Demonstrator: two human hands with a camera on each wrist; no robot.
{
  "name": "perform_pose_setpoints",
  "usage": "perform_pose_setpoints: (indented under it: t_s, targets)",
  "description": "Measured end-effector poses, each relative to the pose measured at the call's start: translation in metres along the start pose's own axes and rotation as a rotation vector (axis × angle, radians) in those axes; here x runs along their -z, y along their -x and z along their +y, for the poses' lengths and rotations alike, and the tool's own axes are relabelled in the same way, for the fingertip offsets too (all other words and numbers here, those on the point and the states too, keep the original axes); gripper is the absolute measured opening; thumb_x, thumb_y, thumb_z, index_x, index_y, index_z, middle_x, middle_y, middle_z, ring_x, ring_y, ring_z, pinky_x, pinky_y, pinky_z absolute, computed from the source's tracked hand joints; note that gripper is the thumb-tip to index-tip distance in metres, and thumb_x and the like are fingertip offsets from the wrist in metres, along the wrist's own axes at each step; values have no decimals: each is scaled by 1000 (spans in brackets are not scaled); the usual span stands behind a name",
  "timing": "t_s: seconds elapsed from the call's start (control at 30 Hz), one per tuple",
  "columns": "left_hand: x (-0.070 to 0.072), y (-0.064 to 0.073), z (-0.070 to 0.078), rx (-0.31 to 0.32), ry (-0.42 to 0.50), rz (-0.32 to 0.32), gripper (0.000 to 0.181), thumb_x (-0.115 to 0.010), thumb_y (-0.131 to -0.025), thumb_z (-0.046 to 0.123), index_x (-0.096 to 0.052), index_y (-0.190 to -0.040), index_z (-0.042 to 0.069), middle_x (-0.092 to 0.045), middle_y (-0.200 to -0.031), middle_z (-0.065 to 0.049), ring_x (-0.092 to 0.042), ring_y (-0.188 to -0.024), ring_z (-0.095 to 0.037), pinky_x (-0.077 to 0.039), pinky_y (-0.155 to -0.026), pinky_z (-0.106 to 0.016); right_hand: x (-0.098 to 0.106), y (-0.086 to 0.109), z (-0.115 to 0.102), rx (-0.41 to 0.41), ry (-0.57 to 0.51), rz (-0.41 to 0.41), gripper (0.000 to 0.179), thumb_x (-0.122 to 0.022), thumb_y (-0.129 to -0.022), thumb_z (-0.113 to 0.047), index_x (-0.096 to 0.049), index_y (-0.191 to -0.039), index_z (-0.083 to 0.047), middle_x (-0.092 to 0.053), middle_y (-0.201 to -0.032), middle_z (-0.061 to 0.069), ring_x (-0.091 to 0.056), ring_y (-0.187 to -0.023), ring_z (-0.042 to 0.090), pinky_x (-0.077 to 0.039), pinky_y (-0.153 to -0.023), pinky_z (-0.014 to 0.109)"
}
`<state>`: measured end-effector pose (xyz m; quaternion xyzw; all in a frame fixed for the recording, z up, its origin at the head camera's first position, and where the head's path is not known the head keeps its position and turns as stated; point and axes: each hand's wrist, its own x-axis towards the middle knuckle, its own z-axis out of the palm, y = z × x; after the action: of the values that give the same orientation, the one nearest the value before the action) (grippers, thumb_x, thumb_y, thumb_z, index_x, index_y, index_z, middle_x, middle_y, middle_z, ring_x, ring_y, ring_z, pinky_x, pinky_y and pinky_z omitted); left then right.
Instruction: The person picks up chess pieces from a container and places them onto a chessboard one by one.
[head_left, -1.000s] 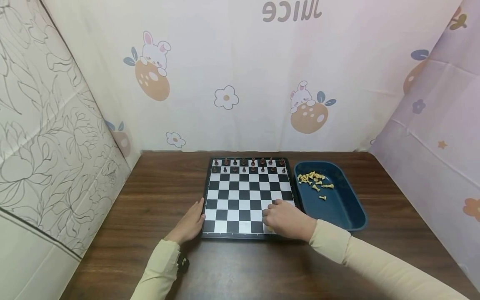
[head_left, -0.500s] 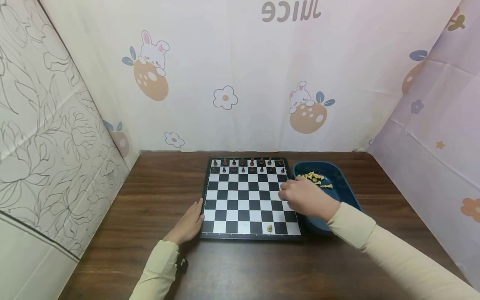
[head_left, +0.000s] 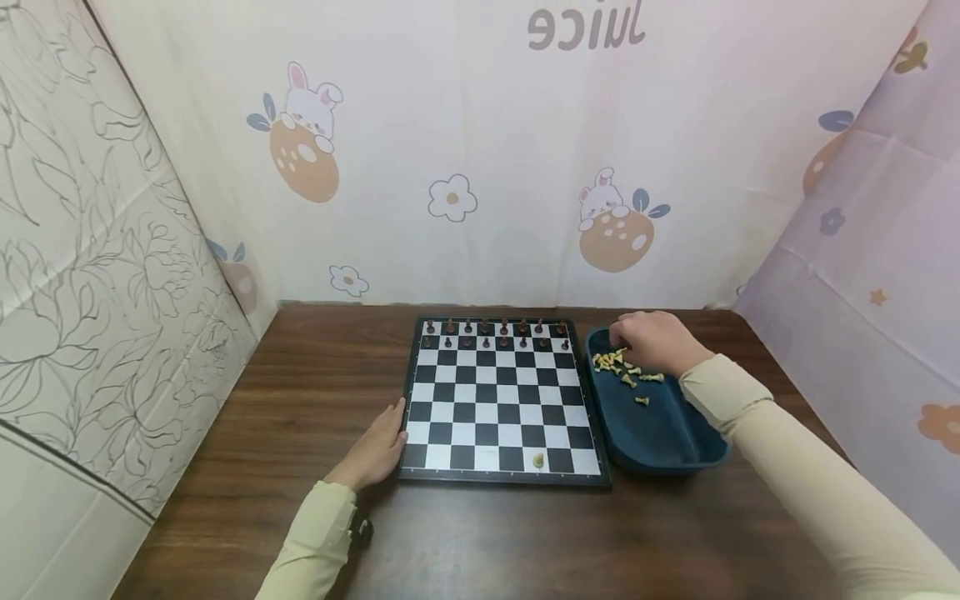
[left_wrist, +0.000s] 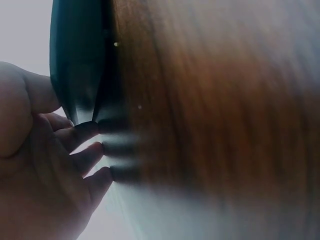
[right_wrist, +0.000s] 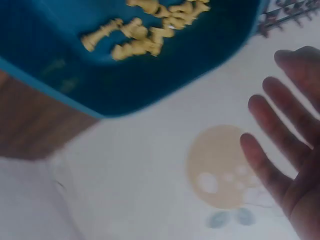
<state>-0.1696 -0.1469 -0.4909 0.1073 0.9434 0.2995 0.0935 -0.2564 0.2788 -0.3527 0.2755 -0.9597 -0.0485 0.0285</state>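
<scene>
A black-and-white chessboard (head_left: 486, 392) lies on the table, with dark red chess pieces (head_left: 504, 342) in two rows along its far side. One cream chess piece (head_left: 538, 460) stands on the near row, right of centre. My left hand (head_left: 375, 448) rests against the board's left edge, its fingertips touching the table beside the dark rim (left_wrist: 77, 55). Above the far part of a blue tray (head_left: 660, 437) is my right hand (head_left: 657, 342). In the right wrist view its fingers are spread and hold nothing; cream chess pieces (right_wrist: 140, 45) lie heaped in the tray.
The brown wooden table (head_left: 322, 375) reaches back to a wall cloth (head_left: 390, 150) printed with rabbits and flowers. The tray stands close along the board's right side. A patterned panel (head_left: 97, 208) closes off the left.
My right hand has left the near row of the board, where the cream piece now shows, and moved right and away to above the tray. The left hand has stayed at the board's edge.
</scene>
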Motion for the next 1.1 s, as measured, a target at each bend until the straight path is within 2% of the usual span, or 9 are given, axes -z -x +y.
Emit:
perform_pose_setpoints:
  t_s: [0.13, 0.27, 0.4, 0.63, 0.73, 0.93, 1.1]
  targets:
    - [1, 0, 0, -7, 3, 8, 56, -38, -101, 15, -18, -149, -5, -23, -153, -23, -18, -141, -38, -18, -113, -52, -7, -3, 16, -102, -65, -63, 11, -73, -76, -4, -71, -87, -6, -67, -80, 4, -60, -68, 17, -55, -63, 43]
    - [3, 2, 0, -21, 3, 20, 56, -39, -101, 15, -19, -149, -5, -23, -152, -24, -19, -141, -38, -18, -113, -52, -20, -7, 29, -180, -122, -90, 10, -70, -78, -5, -70, -88, -5, -66, -80, 5, -59, -67, 18, -53, -61, 44]
    - [3, 5, 1, -22, 9, 27, 56, -40, -101, 15, -19, -149, -5, -24, -152, -23, -20, -141, -39, -19, -113, -52, -34, -9, 42, -224, -161, -103, 6, -67, -78, -3, -67, -83, -6, -63, -78, 4, -55, -63, 19, -48, -55, 40]
    - [-1, 6, 1, -24, 3, 36, 55, -41, -100, 15, -22, -149, -5, -27, -151, -22, -22, -140, -38, -21, -112, -53, -59, -9, 56, -268, -170, -116, 9, -70, -78, -5, -68, -87, -4, -63, -78, 5, -56, -63, 18, -50, -55, 42]
    - [-2, 5, 0, -18, -2, 34, 56, -41, -100, 15, -22, -149, -4, -28, -151, -22, -22, -140, -38, -21, -112, -53, -67, -9, 57, -279, -175, -137, 4, -70, -80, -7, -66, -80, -6, -60, -71, 3, -54, -59, 18, -47, -51, 38]
    - [-2, 6, 2, -11, 8, 39, 55, -41, -100, 15, -23, -149, -4, -28, -151, -24, -23, -139, -39, -21, -112, -54, -80, -8, 57, -297, -175, -138, 20, -62, -85, -4, -59, -66, -11, -49, -57, 0, -44, -50, 15, -37, -45, 32]
    - [-1, 8, 4, 0, 6, 38, 55, -41, -100, 15, -23, -148, -4, -27, -151, -24, -23, -139, -39, -21, -111, -55, -86, -7, 55, -289, -170, -126, 24, -62, -84, -4, -55, -63, -12, -45, -54, 1, -42, -48, 15, -35, -44, 31]
